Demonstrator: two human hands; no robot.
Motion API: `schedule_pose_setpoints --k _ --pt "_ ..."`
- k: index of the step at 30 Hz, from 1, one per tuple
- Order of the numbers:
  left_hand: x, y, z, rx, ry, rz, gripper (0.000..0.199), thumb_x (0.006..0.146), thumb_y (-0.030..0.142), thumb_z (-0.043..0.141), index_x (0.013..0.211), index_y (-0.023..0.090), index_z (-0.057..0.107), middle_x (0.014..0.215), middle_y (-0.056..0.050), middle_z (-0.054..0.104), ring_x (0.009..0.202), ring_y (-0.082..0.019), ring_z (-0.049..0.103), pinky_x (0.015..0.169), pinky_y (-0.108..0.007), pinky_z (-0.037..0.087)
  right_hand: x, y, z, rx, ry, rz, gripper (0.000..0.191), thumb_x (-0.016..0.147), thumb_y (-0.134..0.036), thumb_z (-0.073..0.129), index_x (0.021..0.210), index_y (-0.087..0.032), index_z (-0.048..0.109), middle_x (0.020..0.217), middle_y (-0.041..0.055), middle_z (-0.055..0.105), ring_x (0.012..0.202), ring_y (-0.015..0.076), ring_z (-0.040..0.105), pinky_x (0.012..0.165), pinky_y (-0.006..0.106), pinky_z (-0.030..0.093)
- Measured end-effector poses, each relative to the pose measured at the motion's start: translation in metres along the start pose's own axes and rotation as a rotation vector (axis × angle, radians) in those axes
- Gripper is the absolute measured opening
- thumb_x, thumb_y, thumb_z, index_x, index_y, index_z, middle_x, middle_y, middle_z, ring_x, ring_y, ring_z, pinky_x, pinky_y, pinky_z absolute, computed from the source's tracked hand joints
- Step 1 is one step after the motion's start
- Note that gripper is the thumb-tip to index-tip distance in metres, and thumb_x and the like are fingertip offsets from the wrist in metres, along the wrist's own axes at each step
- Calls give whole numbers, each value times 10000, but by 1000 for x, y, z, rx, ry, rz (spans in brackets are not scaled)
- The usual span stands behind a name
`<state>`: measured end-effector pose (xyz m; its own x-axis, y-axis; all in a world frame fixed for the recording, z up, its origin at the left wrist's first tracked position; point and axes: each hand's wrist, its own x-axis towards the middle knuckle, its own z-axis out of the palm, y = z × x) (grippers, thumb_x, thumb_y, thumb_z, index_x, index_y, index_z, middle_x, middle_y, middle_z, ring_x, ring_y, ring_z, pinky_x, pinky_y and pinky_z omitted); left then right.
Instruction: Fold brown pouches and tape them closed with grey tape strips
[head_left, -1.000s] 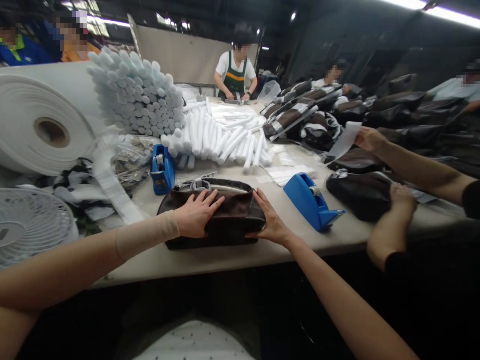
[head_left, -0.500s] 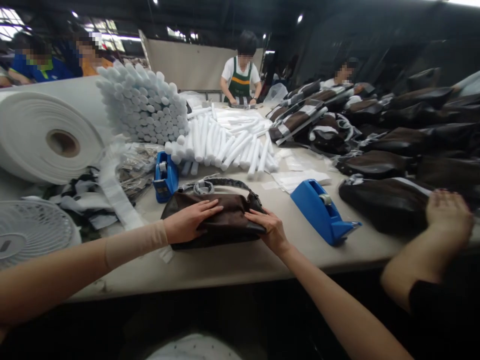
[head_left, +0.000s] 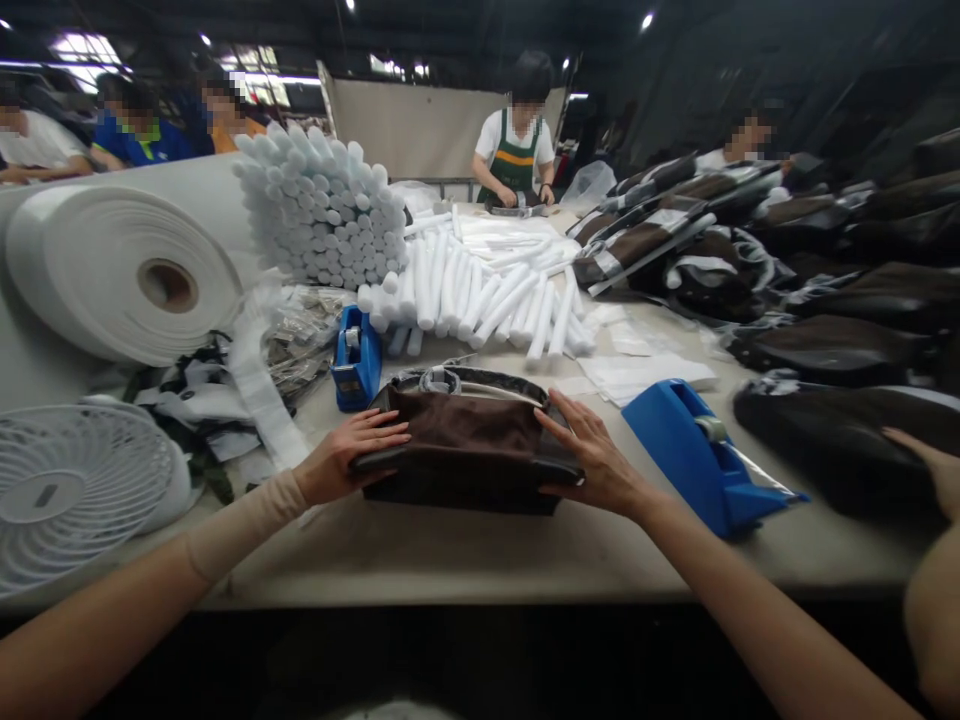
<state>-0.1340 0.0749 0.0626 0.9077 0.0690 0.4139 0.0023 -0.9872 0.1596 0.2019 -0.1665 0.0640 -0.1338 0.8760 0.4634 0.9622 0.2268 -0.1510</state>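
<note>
A dark brown handbag (head_left: 469, 450) lies on the pale worktable (head_left: 480, 570) close to its front edge, with a metal-fitted strap looped along its top. My left hand (head_left: 352, 450) presses its left end with the fingers spread. My right hand (head_left: 592, 465) rests on its right end, fingers spread across the front edge. The bag sits between my hands. Just past my left hand stands a blue tape dispenser (head_left: 356, 358), and another blue tape dispenser (head_left: 697, 460) lies to the right of my right hand.
Loose white foam rods (head_left: 472, 300) and a stacked bundle of rods (head_left: 322, 215) fill the table's middle, beside a large white foam roll (head_left: 127, 270). A white fan (head_left: 75, 490) sits at left. Dark bags (head_left: 832, 440) crowd the right, where a co-worker's hand (head_left: 926, 470) reaches in.
My view has swung, shifting the scene rightward. My hands have moved apart to the bag's two ends, and the bag looks squarer. The co-worker's hand has moved toward the right edge.
</note>
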Motion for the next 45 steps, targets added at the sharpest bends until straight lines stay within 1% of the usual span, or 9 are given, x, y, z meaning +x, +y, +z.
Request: schedule_pose_setpoints --k 2,7,18,23,27,32,38,42,45 --pt "7 -6 -9 -47 -57 40 399 921 322 551 1309 232 573 1333 -76 612 1335 -235 474 1134 -469 362 7 3 -2 81 -46 -29 881 778 -352 744 1521 -249 281 1614 96 92 1474 348 140 1174 576 236" --pt "2 -14 -19 -191 -46 148 455 967 188 402 1413 247 470 1359 -96 586 1261 -195 553 1037 -363 492 4 2 10 321 -81 -179 520 959 -139 443 1459 -277 409 1467 56 471 1357 199 445 1138 411 397" --pt "-28 -20 15 -120 -17 134 476 989 214 363 1458 283 401 1427 -82 520 1334 -223 475 1053 -410 479 -12 12 42 247 -4 -309 458 1039 -277 231 1439 -253 451 1401 62 541 1383 234 399 1131 496 395" --pt "-21 6 -27 -90 -244 -15 648 909 234 456 1519 295 248 1555 -63 336 1421 -256 340 1148 -466 337 -11 10 41 285 12 -284 434 1033 -322 297 1427 -255 467 1420 53 523 1391 219 390 1154 484 365" --pt "34 44 -59 -185 -255 -90 582 970 424 385 1520 296 241 1619 -30 170 1463 -244 239 1182 -423 260 -9 8 40 280 -20 -299 462 1021 -365 321 1428 -206 467 1448 64 492 1409 221 360 1173 472 334" --pt "96 76 -2 131 -376 -33 696 898 590 491 1503 310 290 1620 -79 146 1478 -391 37 1136 -660 80 -16 11 38 228 -12 -236 468 959 -171 357 1405 -215 492 1462 56 475 1413 200 353 1178 479 308" --pt "79 76 45 243 -270 -63 810 843 632 538 1523 339 207 1628 -110 52 1456 -461 31 1071 -722 152 -1 -31 -13 178 -170 -16 684 746 -40 464 1396 -248 507 1424 69 519 1384 238 403 1159 515 317" --pt "79 80 47 232 -244 -92 851 814 607 585 1524 298 231 1624 -130 82 1450 -477 30 1065 -736 152 45 -86 -6 22 71 91 730 864 -288 554 1529 -219 262 1574 86 276 1483 306 135 1194 569 153" --pt "81 78 50 204 -255 -130 1073 716 659 654 1535 148 185 1599 -209 134 1457 -458 44 1113 -688 131 68 -89 30 -107 7 -11 1078 708 -658 686 1545 -188 196 1597 146 176 1475 401 25 1159 656 31"
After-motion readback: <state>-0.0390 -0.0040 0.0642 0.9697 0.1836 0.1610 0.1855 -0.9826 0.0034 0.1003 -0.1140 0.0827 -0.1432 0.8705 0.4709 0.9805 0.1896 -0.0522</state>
